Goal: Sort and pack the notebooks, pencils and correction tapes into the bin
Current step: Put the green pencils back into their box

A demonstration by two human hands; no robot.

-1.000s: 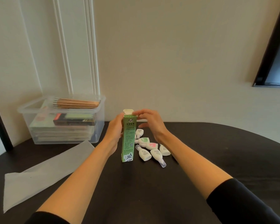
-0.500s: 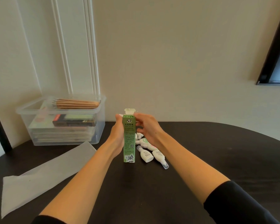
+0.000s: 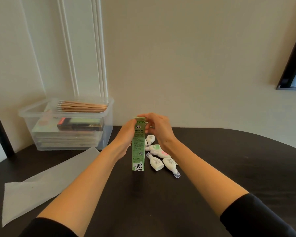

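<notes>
At far left on the table point(image 3: 229, 159) sits one clear bin point(image 3: 108, 134). A stack of notebooks point(image 3: 67, 139) lies inside, too merged to count, and about six loose pencils point(image 3: 83, 106) lie across its top. One pale sheet point(image 3: 46, 178) lies in front of it.

Mid-table, one green box point(image 3: 138, 147) stands upright. The left hand point(image 3: 126, 134) wraps its upper side and the right hand point(image 3: 158, 129) pinches the top flap. I judge the box to be light, thin card that dents easily, so it is best taken by its long sides, not the flap.

Just right of it lie the tapes point(image 3: 156, 156), at least six, some half hidden. They look small, hard, smooth and light enough to scoop several at once, though a clear cap might pop off.
</notes>
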